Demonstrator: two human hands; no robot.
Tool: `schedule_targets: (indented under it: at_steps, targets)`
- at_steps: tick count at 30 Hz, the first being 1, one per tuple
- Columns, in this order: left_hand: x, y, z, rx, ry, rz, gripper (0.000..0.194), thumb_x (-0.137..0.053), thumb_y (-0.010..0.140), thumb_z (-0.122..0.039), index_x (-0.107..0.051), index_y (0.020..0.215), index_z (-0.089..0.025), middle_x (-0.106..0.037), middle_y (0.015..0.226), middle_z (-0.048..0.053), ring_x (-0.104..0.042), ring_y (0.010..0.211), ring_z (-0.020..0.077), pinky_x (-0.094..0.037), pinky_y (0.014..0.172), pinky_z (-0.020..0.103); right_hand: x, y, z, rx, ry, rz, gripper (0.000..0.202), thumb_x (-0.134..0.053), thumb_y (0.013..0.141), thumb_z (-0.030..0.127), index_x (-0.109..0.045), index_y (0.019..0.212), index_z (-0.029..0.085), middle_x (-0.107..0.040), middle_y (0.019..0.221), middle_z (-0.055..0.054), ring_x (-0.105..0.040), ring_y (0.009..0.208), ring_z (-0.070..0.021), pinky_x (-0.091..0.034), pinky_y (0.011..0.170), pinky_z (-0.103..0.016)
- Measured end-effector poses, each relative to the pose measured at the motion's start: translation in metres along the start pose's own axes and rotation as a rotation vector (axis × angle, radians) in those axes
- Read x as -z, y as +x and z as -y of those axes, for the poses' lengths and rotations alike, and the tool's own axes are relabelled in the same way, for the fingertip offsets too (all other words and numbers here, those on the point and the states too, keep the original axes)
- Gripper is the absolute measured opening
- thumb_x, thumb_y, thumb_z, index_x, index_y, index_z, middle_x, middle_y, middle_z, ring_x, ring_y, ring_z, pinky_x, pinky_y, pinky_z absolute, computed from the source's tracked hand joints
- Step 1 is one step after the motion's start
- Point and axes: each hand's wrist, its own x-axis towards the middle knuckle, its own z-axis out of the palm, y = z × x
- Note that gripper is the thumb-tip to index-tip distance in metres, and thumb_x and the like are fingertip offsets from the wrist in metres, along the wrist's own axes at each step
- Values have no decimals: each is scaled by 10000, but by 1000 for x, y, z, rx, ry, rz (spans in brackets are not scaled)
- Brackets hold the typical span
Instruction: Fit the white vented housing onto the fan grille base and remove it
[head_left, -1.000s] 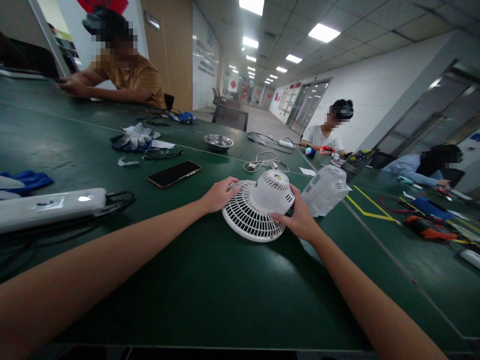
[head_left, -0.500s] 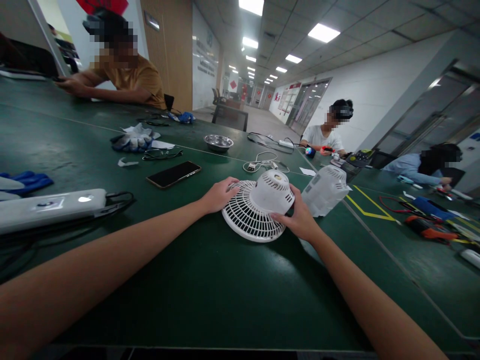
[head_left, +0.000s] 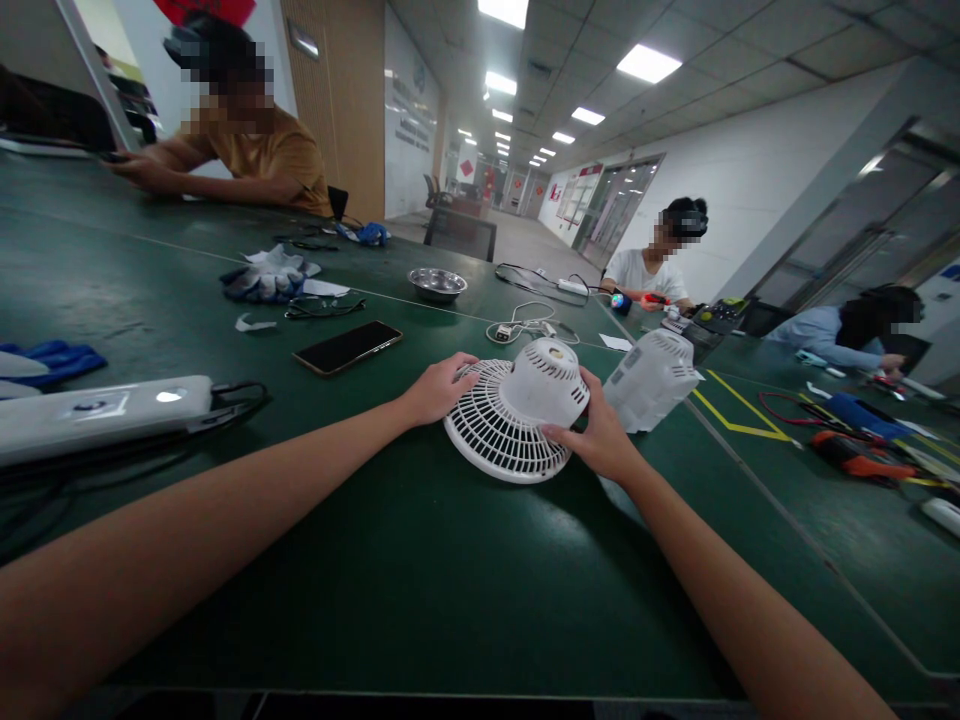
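A white fan head (head_left: 517, 430) lies grille-down on the green table, its rounded motor housing (head_left: 544, 380) facing up. My left hand (head_left: 439, 390) grips the left rim of the slotted grille, thumb and fingers on its edge. On the other side my right hand (head_left: 600, 430) is wrapped round the right of the housing, with the thumb on its near side; some of those fingers are hidden behind it. Just right of that hand stands a white plastic housing part (head_left: 654, 380), apart from the fan head. A white cable (head_left: 525, 328) lies behind the fan head.
A phone (head_left: 349, 348) and a metal bowl (head_left: 437, 284) lie beyond my left hand. Work gloves (head_left: 270, 275) and a white power-bank-like device (head_left: 105, 415) are further left. An orange-and-black tool (head_left: 862, 458) lies far right. Several people sit around the table (head_left: 420, 590).
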Motion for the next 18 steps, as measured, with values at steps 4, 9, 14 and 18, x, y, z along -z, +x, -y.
schedule_targets:
  at_steps: [4, 9, 14, 18]
  targets:
    - [1, -1, -1, 10, -9, 21, 528, -441, 981, -511, -548, 1375, -175, -645, 1386, 134, -627, 1244, 281, -481, 1053, 430, 0, 0, 0, 7, -13, -4, 1062, -821, 726, 574, -253, 1550, 218, -599, 1401, -189, -631, 1214, -389, -498, 1053, -597]
    - [1, -2, -1, 6, -8, 5, 527, -433, 986, -514, -545, 1381, -184, -643, 1388, 130, -624, 1247, 284, -468, 1068, 443, 1, 0, 0, -3, 7, 9, 1053, -821, 735, 554, -247, 1550, 213, -601, 1402, -189, -635, 1210, -382, -505, 1053, -591]
    - [2, -2, -1, 22, -20, 26, 524, -436, 982, -515, -539, 1388, -201, -647, 1381, 124, -632, 1231, 285, -483, 1050, 448, 1, -1, 2, 9, 26, 8, 1035, -817, 746, 539, -242, 1549, 229, -597, 1413, -180, -634, 1214, -377, -513, 1047, -585]
    - [3, -2, -3, 13, -17, 24, 526, -436, 981, -510, -541, 1387, -194, -639, 1389, 136, -622, 1245, 287, -474, 1062, 446, 1, -1, 4, 12, 25, 12, 1034, -818, 743, 555, -248, 1544, 232, -595, 1415, -180, -631, 1220, -384, -510, 1048, -596]
